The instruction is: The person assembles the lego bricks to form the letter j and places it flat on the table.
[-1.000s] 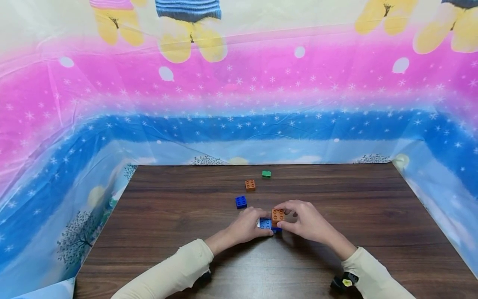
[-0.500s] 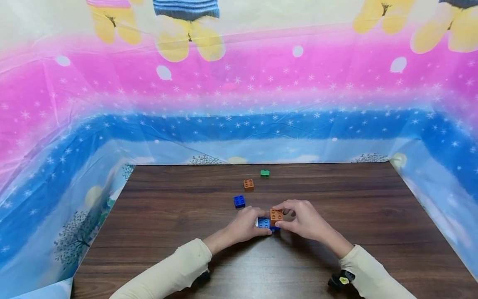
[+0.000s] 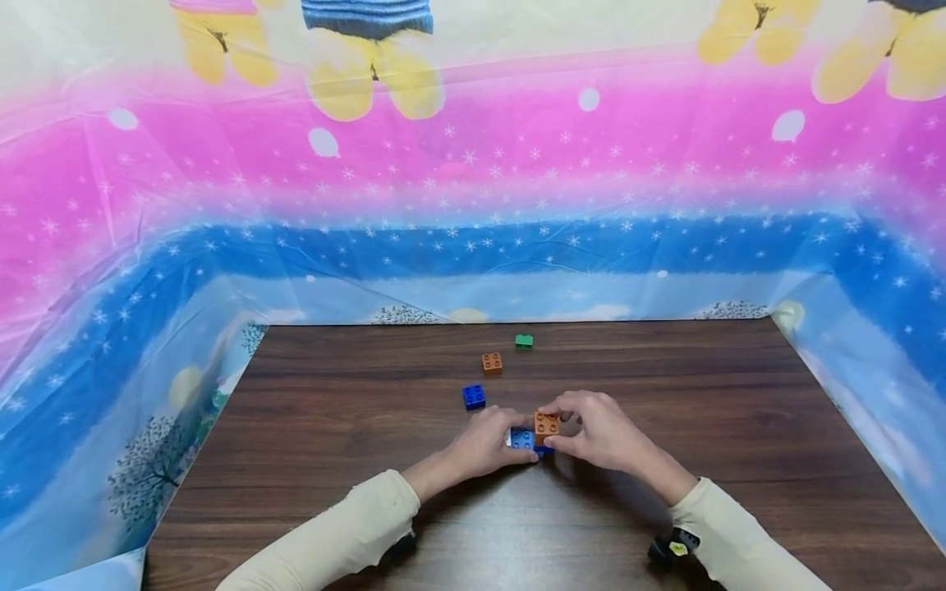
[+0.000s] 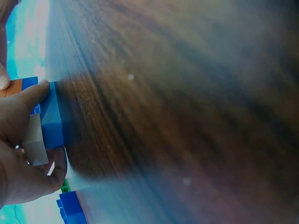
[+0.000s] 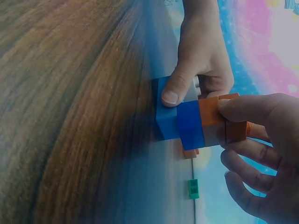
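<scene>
In the middle of the table, both hands are at one stack of toy building bricks. Its base is a light blue brick [image 5: 164,116], which bears a white brick [image 4: 35,142] and, beside that, a dark blue brick [image 5: 190,126]. Above the dark blue one sit two orange bricks [image 5: 211,122], one on the other. My left hand [image 3: 484,443] grips the base, its thumb pressed to the light blue side. The thumb and index finger of my right hand [image 3: 606,432] pinch the orange bricks from opposite sides; its other fingers are loosely bent.
Beyond the left hand a loose dark blue brick [image 3: 474,397] lies on the brown wooden table [image 3: 332,394]. Farther back are an orange brick [image 3: 492,364] and a small green brick [image 3: 524,341]. A printed cloth [image 3: 473,246] hangs around the table's back and sides.
The head view has shifted very slightly. Both hands keep the same hold on the stack, and the loose bricks stay where they were.
</scene>
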### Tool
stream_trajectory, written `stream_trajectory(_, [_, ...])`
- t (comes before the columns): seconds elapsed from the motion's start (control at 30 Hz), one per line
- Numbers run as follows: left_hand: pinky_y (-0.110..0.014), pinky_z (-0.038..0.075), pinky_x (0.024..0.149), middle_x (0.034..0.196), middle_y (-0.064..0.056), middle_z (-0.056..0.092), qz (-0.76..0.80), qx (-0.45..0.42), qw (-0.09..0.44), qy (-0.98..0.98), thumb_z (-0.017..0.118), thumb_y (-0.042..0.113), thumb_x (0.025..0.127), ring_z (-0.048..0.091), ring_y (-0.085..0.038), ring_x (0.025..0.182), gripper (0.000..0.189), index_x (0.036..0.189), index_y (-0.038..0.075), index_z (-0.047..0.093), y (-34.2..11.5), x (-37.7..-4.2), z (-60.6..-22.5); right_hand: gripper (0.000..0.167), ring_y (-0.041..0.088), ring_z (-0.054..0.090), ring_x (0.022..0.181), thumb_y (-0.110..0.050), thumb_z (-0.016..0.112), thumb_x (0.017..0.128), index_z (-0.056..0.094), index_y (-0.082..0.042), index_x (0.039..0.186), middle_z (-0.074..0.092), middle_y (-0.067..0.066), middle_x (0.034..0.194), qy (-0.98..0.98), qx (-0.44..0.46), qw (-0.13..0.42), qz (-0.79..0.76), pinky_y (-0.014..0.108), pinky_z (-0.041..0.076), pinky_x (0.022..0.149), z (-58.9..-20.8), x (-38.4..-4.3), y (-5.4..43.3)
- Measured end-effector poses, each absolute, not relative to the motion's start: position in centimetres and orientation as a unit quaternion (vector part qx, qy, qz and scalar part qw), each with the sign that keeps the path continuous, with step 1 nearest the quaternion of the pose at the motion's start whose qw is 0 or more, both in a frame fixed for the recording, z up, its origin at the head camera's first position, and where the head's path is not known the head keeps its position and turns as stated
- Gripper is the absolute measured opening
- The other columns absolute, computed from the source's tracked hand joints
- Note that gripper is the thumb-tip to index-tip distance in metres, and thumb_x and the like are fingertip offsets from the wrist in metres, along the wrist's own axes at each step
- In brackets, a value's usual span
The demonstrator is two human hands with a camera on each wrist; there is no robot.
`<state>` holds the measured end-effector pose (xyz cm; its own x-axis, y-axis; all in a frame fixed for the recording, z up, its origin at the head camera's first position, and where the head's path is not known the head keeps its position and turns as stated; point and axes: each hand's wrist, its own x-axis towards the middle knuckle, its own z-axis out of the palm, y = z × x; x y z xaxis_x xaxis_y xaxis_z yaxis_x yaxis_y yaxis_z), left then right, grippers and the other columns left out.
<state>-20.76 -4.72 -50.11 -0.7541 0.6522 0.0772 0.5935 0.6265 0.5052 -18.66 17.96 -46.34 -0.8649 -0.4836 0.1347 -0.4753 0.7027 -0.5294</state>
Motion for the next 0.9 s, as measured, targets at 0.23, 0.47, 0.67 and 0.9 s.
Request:
stream_trajectory(0.23, [-0.03,0.049,0.084,0.114,0.0,0.075,0.259,0.341,0.064,0.902,0.081,0.039,0.089,0.062,-0.012,0.095,0.048,0.126,0.011,0.072,-4.7,-20.68,-50.04,0.03,0.009,0.066,0.087,-0.025,0.084,0.085,0.075,-0.016,0.113,0.072,-0.006,0.102,0.924,-0.266,0.008,-0.274,0.028,0.055,0.071,-46.26,-18.63,17.92])
stream_trajectory(0.47, [-0.025,0.046,0.077,0.109,0.001,0.075,0.262,0.344,0.056,0.9,0.082,0.037,0.088,0.059,-0.008,0.088,0.046,0.125,0.011,0.073,-4.74,-20.79,-50.12,0.031,0.006,0.064,0.082,-0.024,0.085,0.085,0.075,-0.016,0.113,0.072,-0.007,0.1,0.922,-0.256,0.01,-0.29,0.025,0.053,0.068,-46.41,-18.58,17.81])
stream_trajectory(0.67, [-0.022,0.045,0.073,0.104,0.001,0.075,0.264,0.351,0.051,0.897,0.083,0.035,0.087,0.057,-0.006,0.083,0.044,0.122,0.011,0.074,-4.75,-20.76,-50.05,0.031,0.007,0.064,0.084,-0.025,0.086,0.084,0.076,-0.018,0.112,0.073,-0.008,0.1,0.923,-0.243,0.011,-0.297,0.027,0.053,0.07,-46.42,-18.42,17.75])
stream_trajectory(0.9, [-0.022,0.045,0.075,0.103,0.004,0.074,0.257,0.351,0.048,0.899,0.082,0.037,0.087,0.057,-0.005,0.084,0.043,0.122,0.013,0.074,-4.92,-20.62,-50.08,0.031,0.012,0.065,0.092,-0.027,0.086,0.084,0.077,-0.017,0.112,0.074,-0.006,0.104,0.925,-0.259,0.009,-0.279,0.032,0.055,0.076,-46.16,-18.61,17.78])
